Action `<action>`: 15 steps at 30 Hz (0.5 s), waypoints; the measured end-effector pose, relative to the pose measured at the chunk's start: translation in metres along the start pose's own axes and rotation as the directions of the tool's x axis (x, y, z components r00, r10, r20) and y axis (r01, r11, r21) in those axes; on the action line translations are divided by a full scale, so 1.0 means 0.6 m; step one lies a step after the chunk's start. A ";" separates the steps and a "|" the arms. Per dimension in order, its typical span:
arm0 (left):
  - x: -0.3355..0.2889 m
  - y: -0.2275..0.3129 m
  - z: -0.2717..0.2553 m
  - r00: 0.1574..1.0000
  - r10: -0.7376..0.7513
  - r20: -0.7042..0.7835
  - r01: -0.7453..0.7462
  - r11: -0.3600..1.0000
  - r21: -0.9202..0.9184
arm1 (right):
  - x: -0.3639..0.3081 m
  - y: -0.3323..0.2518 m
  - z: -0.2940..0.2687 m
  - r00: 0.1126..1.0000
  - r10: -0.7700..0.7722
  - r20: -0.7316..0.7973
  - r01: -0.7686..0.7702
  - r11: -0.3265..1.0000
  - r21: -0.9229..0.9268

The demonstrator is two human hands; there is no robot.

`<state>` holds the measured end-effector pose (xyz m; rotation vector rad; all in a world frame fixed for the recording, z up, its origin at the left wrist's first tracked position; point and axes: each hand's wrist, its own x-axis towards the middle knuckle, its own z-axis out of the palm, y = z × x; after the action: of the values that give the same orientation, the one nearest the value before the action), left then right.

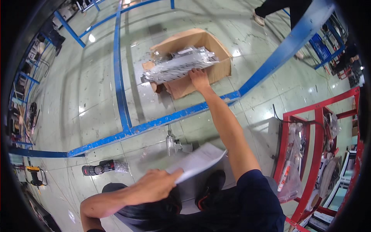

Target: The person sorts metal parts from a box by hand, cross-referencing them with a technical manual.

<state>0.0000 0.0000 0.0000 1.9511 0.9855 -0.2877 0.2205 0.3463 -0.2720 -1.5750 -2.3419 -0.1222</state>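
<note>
My left hand (156, 185) is closed on a folded white sheet of paper (201, 160), held low in front of my legs. My right arm stretches forward over a blue metal frame bar. At its end, my right hand (199, 78) has its fingers curled on the lower edge of a long, clear-plastic-wrapped bundle (174, 69). The bundle lies slanted in an open cardboard box (220, 54) on the floor, and its left end sticks out past the box. What is inside the wrapping cannot be made out.
The blue metal frame (162, 120) runs between me and the box. A cordless drill (96, 169) and a metal air tool (170, 143) lie on the floor near my feet. A red rack (319, 143) with bagged parts stands at right. Another person's leg (266, 9) shows at far right.
</note>
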 end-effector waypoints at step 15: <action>0.034 -0.006 0.038 0.872 0.489 0.025 -0.489 0.872 -0.002 | -0.061 -0.102 -0.100 0.802 -0.094 0.590 -0.194 0.893 0.406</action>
<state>0.0147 -0.0063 -0.0264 2.1181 0.4418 -0.0226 0.1899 0.2752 -0.2198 -1.5750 -2.4816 1.0126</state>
